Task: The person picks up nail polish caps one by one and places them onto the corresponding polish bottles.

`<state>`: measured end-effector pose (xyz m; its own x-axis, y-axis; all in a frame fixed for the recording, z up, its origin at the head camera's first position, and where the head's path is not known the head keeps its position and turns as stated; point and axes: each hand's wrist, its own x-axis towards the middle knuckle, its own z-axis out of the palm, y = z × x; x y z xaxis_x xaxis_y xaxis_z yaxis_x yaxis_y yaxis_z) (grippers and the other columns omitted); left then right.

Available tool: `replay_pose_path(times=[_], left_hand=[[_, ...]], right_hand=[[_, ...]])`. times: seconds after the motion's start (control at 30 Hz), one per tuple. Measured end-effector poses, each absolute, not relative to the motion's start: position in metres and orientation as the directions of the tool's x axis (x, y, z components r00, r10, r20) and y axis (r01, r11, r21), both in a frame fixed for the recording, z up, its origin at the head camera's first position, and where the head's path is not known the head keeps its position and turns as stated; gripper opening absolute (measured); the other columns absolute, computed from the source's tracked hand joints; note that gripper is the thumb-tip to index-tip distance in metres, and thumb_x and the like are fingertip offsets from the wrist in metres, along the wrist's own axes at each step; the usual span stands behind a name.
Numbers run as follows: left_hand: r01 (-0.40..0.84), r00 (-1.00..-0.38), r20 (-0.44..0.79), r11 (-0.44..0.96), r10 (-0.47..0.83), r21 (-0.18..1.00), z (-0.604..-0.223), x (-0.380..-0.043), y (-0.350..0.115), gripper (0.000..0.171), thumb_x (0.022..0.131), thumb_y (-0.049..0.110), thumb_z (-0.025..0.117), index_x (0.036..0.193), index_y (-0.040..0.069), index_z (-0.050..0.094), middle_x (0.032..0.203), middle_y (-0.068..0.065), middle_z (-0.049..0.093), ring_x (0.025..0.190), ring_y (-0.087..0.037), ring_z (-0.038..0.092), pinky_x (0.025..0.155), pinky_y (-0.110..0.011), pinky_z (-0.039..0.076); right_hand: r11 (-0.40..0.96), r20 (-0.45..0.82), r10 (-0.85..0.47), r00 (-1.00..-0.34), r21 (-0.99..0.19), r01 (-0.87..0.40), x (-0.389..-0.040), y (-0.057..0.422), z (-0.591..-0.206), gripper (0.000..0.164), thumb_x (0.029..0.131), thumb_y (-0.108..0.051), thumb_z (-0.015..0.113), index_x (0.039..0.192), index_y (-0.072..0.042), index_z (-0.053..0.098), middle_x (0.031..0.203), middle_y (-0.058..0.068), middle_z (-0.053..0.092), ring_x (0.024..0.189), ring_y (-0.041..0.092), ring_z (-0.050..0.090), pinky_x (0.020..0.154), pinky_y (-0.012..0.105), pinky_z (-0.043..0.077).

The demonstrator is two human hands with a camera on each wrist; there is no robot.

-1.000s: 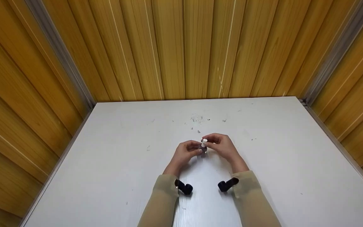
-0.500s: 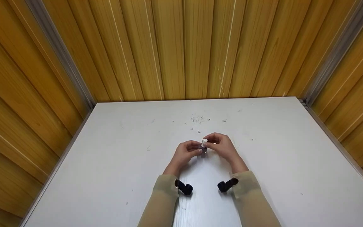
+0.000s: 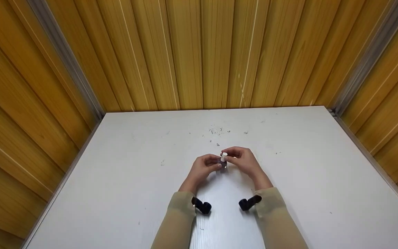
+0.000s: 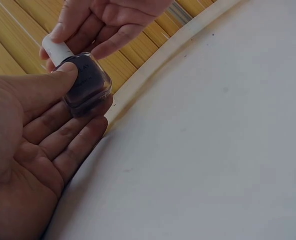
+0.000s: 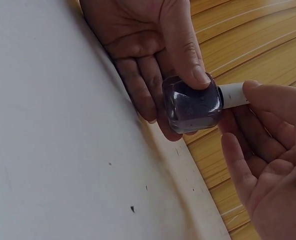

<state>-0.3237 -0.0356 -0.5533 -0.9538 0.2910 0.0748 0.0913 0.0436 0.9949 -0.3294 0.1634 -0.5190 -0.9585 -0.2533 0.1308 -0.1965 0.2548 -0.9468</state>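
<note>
A small glass nail polish bottle (image 5: 193, 110), dark purple with a white cap (image 5: 234, 95), is held between both hands. My left hand (image 3: 202, 168) grips the glass body, its thumb pressed on the front and its fingers behind, as the left wrist view shows. With thumb and fingertips my right hand (image 3: 245, 161) pinches the white cap (image 4: 56, 48). The cap sits on the bottle's neck, with a dark ring between the two. Faint lettering marks the glass of the bottle (image 4: 87, 85) in the left wrist view.
Under the hands lies a white table (image 3: 116, 193) with dark scuffs (image 3: 216, 131) toward its back. Wood-patterned panels (image 3: 185, 55) rise behind it and on both sides. A small black camera (image 3: 204, 206) is worn at each sleeve cuff.
My right hand's fingers shift slightly on the white cap, up and then back down. The left hand and the bottle keep their place.
</note>
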Motion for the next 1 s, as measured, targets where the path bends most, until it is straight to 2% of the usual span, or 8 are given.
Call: replay_pose_path(times=[0.4,0.67,0.87,1.0], left_hand=[[0.094,-0.956,0.068,0.079,0.285,0.992,-0.5541,-0.3240,-0.0347,0.026,0.092,0.001,0.074,0.117,-0.004,0.070,0.114,-0.020,0.076,0.107,-0.026,0.075,0.089,-0.027,0.059],[0.094,-0.957,0.070,0.074,0.281,0.993,-0.5541,-0.3236,-0.0351,0.027,0.091,0.000,0.074,0.117,-0.005,0.070,0.114,-0.021,0.076,0.106,-0.026,0.075,0.088,-0.027,0.059],[0.093,-0.956,0.069,0.072,0.284,0.993,-0.5542,-0.3240,-0.0352,0.028,0.091,0.000,0.074,0.118,-0.006,0.069,0.115,-0.021,0.076,0.106,-0.026,0.075,0.090,-0.027,0.059],[0.097,-0.955,0.072,0.074,0.288,0.993,-0.5534,-0.3235,-0.0357,0.027,0.091,0.000,0.074,0.118,-0.006,0.069,0.114,-0.021,0.076,0.107,-0.027,0.075,0.091,-0.028,0.059]], right_hand=[[0.275,0.128,-0.181,-0.975,-0.945,-0.175,-0.3280,0.1610,-0.5195,0.022,0.088,-0.009,0.080,0.107,0.000,0.074,0.102,0.008,0.077,0.086,0.008,0.066,0.077,0.020,0.051],[0.200,0.153,-0.262,-0.953,-0.957,-0.209,-0.3288,0.1636,-0.5198,0.033,0.093,-0.005,0.074,0.122,0.009,0.069,0.120,0.024,0.073,0.099,0.003,0.069,0.087,0.014,0.051],[0.206,0.156,-0.281,-0.947,-0.954,-0.219,-0.3307,0.1641,-0.5198,0.031,0.093,0.000,0.071,0.120,0.014,0.067,0.119,0.032,0.071,0.096,0.007,0.070,0.084,0.014,0.051],[0.227,0.150,-0.267,-0.952,-0.950,-0.213,-0.3299,0.1640,-0.5191,0.028,0.093,-0.001,0.072,0.118,0.012,0.069,0.116,0.027,0.073,0.092,0.003,0.068,0.082,0.015,0.051]])
